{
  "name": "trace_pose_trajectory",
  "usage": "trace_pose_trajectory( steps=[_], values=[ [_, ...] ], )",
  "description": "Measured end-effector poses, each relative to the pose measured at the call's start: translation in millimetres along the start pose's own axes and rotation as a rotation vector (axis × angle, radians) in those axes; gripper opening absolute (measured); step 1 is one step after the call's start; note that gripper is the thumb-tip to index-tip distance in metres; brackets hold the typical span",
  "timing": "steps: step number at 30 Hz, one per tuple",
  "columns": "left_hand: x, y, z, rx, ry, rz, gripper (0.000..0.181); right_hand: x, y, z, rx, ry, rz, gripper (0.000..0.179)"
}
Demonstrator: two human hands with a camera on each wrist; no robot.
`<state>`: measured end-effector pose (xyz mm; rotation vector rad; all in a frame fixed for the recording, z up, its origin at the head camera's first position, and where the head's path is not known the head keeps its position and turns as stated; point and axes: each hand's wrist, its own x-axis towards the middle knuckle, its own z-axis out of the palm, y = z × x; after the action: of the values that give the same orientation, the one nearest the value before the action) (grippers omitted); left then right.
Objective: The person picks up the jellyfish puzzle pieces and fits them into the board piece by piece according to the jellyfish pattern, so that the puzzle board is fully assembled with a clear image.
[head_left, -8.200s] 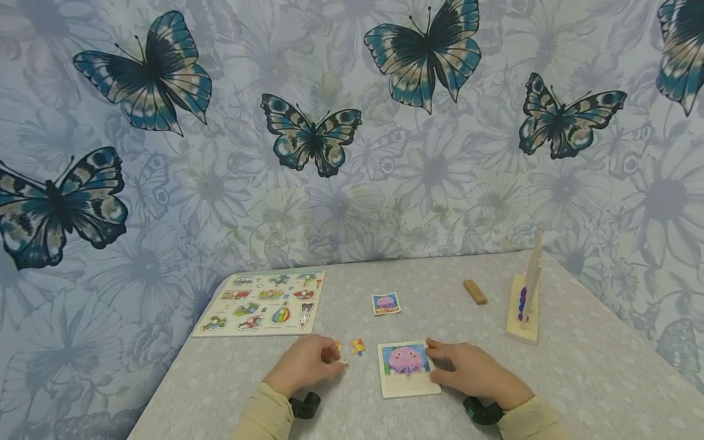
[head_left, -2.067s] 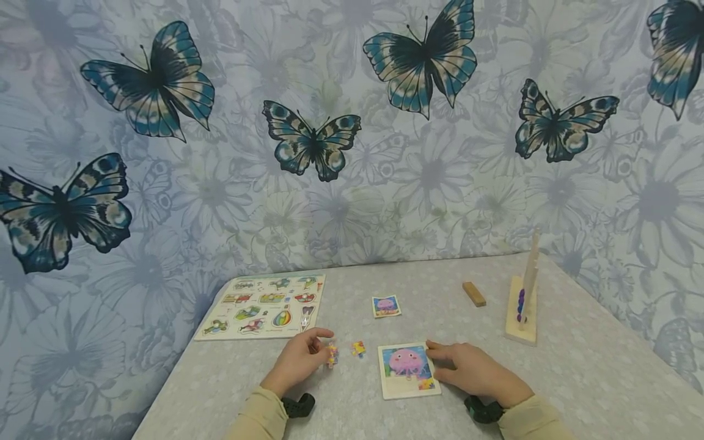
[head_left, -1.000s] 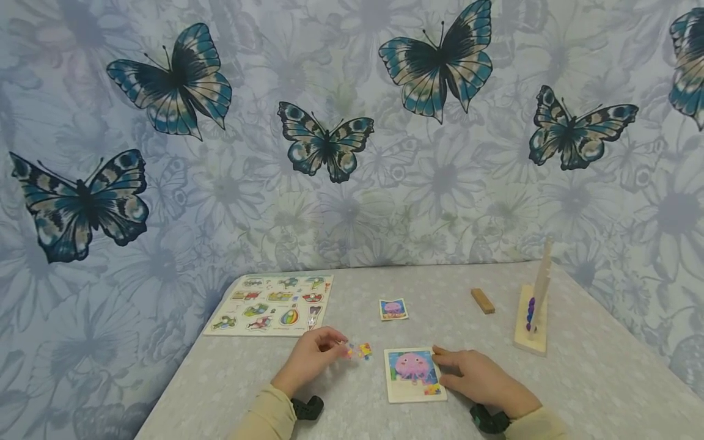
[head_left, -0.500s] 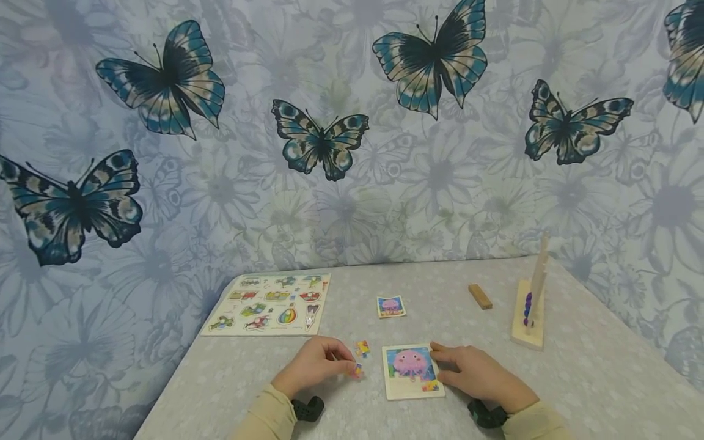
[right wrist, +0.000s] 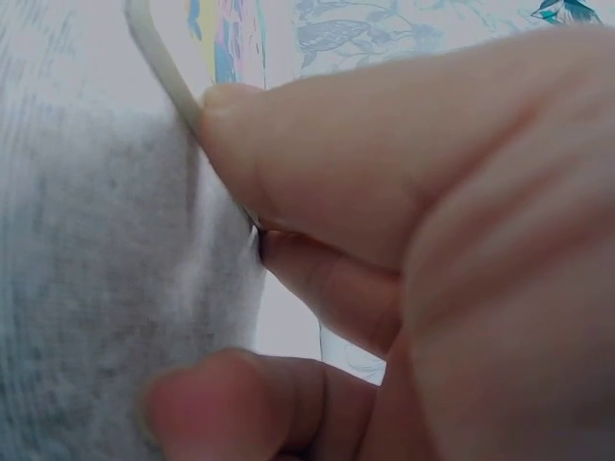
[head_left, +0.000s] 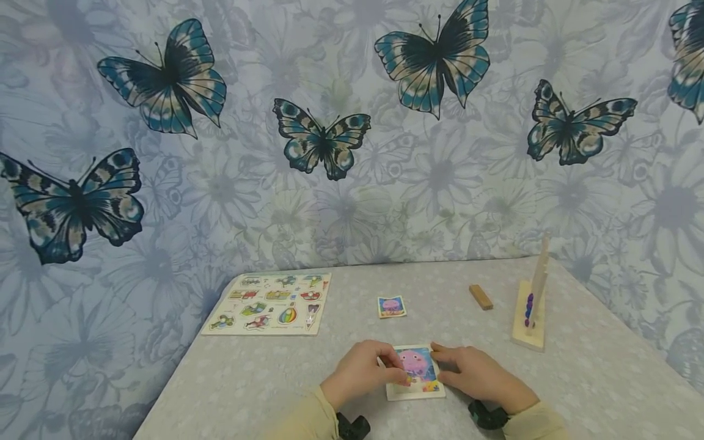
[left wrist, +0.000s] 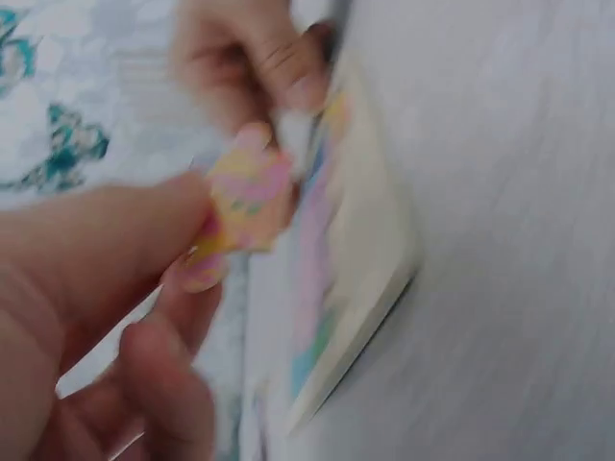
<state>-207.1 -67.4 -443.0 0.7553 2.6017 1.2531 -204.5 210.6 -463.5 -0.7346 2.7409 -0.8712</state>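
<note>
My left hand (head_left: 365,370) is over the left side of a small square puzzle board (head_left: 397,394) with a pink jellyfish picture. Between its thumb and fingers it pinches a pink-and-orange jigsaw piece (left wrist: 252,192), held just above the board in the left wrist view. A second yellow-and-pink bit (left wrist: 200,269) shows behind it; whether it is a separate piece, I cannot tell. My right hand (head_left: 481,376) holds the board's right edge, thumb on the side and index finger at the far corner. Pieces fill the board's upper part and lower right corner; bare wood shows at lower left.
A small jellyfish picture card (head_left: 392,307) lies beyond the board. Back left is a large vehicle puzzle board (head_left: 299,329). A wooden block (head_left: 481,297) and a wooden stand with purple beads (head_left: 522,333) are at right. A butterfly-patterned wall (head_left: 352,232) closes the back.
The board's lower right corner gained a piece between 8.2 and 2.1 seconds ago. My left hand gathered up a piece and moved right over the board. The loose piece on the table no longer shows.
</note>
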Motion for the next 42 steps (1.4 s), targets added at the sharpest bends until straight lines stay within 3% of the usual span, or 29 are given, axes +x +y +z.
trace_pose_trajectory(
  steps=[4, 8, 16, 23, 30, 37, 42],
  values=[
    [3.5, 0.2, 19.3, 0.018, 0.054, -0.01, 0.01, -1.5, 0, 0, -0.003, 0.01, -0.006, 0.049],
    [2.8, -4.6, 28.1, 0.038, 0.073, -0.028, 0.009, -1.2, -1, 0, -0.009, 0.004, -0.015, 0.047],
    [2.5, -10.8, 31.2, 0.065, 0.065, 0.022, 0.006, -1.5, -2, -2, -0.023, 0.007, -0.021, 0.047],
    [0.3, -5.9, 33.7, 0.266, 0.088, 0.07, 0.007, -2.9, -1, -3, -0.033, 0.013, -0.035, 0.047],
    [1.2, -7.9, 37.8, 0.309, 0.101, 0.121, 0.008, -4.5, -2, -2, -0.025, 0.019, -0.025, 0.046],
    [-0.1, -8.3, 40.5, 0.347, 0.028, 0.22, 0.012, -4.1, -2, -2, -0.023, 0.02, -0.016, 0.046],
    [-0.8, -11.1, 42.0, 0.395, 0.112, 0.225, 0.012, -4.6, -3, -2, -0.021, 0.018, -0.027, 0.047]
  ],
)
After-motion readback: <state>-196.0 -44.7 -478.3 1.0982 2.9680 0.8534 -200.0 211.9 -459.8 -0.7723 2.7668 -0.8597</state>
